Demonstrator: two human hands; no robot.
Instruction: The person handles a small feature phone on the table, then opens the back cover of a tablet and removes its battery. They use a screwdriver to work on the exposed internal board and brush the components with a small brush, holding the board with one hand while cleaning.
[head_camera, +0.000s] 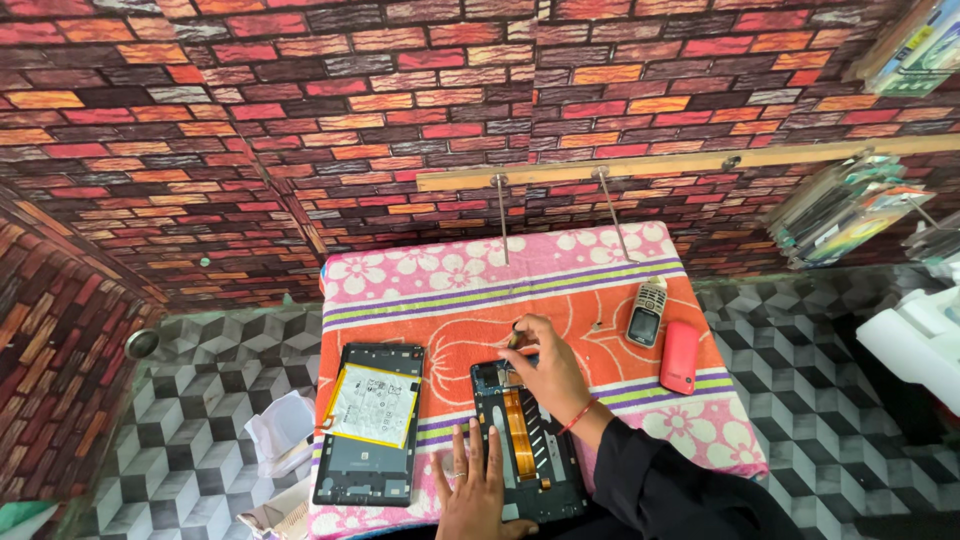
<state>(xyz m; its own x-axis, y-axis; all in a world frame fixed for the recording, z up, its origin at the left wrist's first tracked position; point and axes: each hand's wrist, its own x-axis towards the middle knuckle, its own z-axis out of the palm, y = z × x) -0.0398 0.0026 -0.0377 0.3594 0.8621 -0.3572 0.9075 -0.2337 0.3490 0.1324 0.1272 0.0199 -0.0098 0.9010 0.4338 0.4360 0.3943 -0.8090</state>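
Towel (560, 290): soft woven cloth, matt, printed with flowers.
Open tablet chassis (525, 450): dark matt plastic, crossed by a glossy orange ribbon cable (517, 430).
Tablet battery (372, 403): pale foil-like wrap.
Rail (680, 163): unpainted wood, hung with metal hooks (501, 215).

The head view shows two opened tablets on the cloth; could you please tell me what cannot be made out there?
- Tool tip: right hand covers it, over the tablet frame.
- Frame's near edge: hidden by left hand and the picture's bottom edge.
- Print on the battery: too small.
- Hanging packets: blurred, cut off at right.
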